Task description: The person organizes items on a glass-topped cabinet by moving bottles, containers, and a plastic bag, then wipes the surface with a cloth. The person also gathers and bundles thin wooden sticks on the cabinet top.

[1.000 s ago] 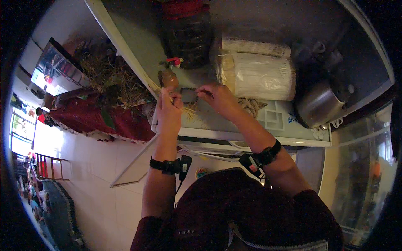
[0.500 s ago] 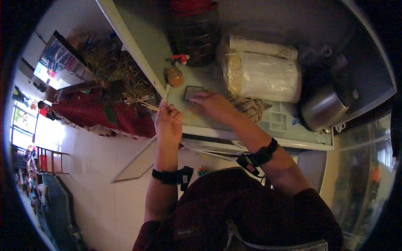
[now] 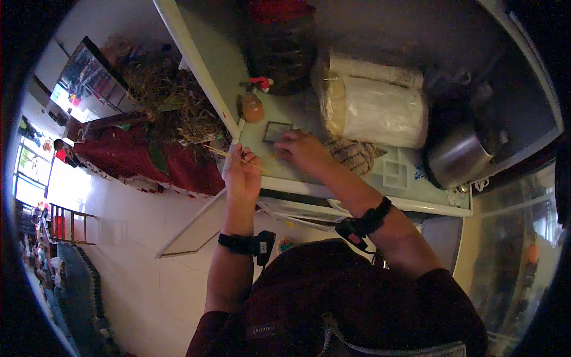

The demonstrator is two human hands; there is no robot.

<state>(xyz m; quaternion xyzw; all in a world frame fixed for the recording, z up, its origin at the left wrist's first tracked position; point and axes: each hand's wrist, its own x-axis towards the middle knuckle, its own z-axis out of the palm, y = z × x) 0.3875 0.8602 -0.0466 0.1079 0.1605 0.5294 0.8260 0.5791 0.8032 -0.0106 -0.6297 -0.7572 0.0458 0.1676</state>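
1. The left hand (image 3: 241, 174) is closed around thin straw-coloured sticks (image 3: 229, 154) at the near left edge of the table (image 3: 333, 193).
2. The right hand (image 3: 300, 149) lies fingers-down on the table just beside a small dark tile (image 3: 276, 131); whether it pinches anything cannot be told.
3. To work cleanly, keep the sticks level and bunched, clear of the small brown bottle (image 3: 252, 109) beyond them.
4. A coil of rope (image 3: 354, 156) lies right of the right hand.
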